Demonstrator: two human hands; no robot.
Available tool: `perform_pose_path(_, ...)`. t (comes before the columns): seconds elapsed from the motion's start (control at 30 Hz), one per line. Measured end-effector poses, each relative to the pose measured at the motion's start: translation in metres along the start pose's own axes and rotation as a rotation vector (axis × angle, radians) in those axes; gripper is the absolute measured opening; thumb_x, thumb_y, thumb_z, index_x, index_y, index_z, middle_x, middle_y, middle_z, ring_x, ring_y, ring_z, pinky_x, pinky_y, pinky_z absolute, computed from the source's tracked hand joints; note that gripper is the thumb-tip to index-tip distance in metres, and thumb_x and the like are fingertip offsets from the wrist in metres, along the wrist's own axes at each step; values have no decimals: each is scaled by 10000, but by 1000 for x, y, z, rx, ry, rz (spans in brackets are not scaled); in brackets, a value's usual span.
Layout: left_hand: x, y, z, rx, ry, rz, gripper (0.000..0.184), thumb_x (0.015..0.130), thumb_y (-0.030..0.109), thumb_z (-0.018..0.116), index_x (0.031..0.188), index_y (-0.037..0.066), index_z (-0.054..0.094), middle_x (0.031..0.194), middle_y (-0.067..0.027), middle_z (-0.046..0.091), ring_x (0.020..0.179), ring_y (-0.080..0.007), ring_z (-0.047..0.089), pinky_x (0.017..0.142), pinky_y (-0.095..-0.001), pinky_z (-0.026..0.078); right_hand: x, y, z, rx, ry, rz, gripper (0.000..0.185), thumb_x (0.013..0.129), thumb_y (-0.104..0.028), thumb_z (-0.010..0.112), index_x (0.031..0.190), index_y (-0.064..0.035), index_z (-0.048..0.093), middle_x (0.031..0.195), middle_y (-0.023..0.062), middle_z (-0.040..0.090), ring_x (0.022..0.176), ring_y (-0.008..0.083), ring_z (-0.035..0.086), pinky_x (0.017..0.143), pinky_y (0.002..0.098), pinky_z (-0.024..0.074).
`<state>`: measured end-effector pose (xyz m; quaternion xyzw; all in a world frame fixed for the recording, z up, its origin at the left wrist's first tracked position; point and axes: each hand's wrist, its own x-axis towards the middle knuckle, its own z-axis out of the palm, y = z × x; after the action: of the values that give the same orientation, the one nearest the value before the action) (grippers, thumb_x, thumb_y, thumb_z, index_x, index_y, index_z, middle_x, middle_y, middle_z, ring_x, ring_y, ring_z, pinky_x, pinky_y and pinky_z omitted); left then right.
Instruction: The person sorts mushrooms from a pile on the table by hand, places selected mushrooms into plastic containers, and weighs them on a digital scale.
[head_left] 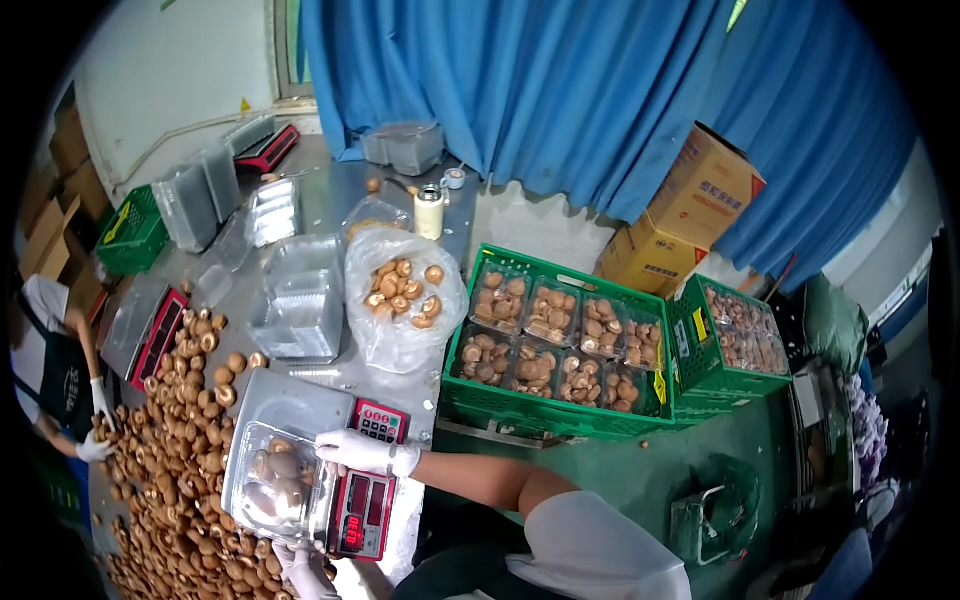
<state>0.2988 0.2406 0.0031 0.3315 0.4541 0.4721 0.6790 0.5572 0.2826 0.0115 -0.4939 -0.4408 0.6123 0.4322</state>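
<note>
Clear box (280, 490) of mushrooms, set on red scale (364, 510) / edge touched by gloved right hand (368, 452), clasp cannot be told / lower corner met by gloved left hand (303, 568), clasp likewise unclear / loose mushrooms (180, 450) heaped beside / plastic bag (385, 340) of mushrooms placed beyond / packed boxes (550, 340) held in green crate (545, 418), right.
</note>
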Motion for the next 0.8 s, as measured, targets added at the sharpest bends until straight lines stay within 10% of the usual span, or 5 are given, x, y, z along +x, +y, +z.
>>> perform_pose_path(0.13, 5, -31, 34, 205, -136, 143, 127, 916, 0, 524, 1001, 75, 466, 872, -39, 574, 760, -139, 589, 665, -223, 473, -48, -14, -52, -156, 269, -295, 218, 969, -202, 507, 1072, -16, 557, 890, 49, 613, 778, 116, 623, 636, 260, 536)
perform_pose_path(0.27, -32, 11, 124, 365, -622, 45, 407, 924, 41, 548, 1308, -3, 419, 1144, -122, 592, 993, -189, 591, 925, -297, 445, -121, -4, -148, 547, 491, -210, 255, 963, -226, 506, 1148, -50, 522, 1068, 82, 595, 961, 196, 603, 739, 335, 568)
perform_pose_path(0.53, -28, -2, 80, 388, -434, -44, 352, 931, 34, 519, 1273, -34, 474, 1156, -145, 593, 1032, -188, 586, 947, -291, 438, -160, 46, -311, -129, 1371, 33, 266, 897, -162, 554, 1139, -53, 540, 1155, 133, 575, 964, 276, 603, 796, 374, 531)
perform_pose_path(0.6, -36, -8, 66, 353, -401, -43, 356, 932, 43, 516, 1275, -39, 471, 1166, -151, 593, 1050, -190, 583, 960, -308, 438, -131, 24, -288, -850, 1298, -301, 318, 860, -110, 583, 1169, -45, 545, 1188, 159, 555, 1078, 311, 556, 936, 390, 457)
perform_pose_path(0.8, -59, -5, 57, 321, -261, -25, 321, 964, 111, 508, 1258, -18, 505, 1158, -103, 605, 1094, -159, 564, 966, -289, 437, 39, -52, -160, -1214, 719, -690, 446, 872, -196, 581, 1271, -15, 498, 1305, 178, 496, 1275, 355, 400, 1073, 452, 297)
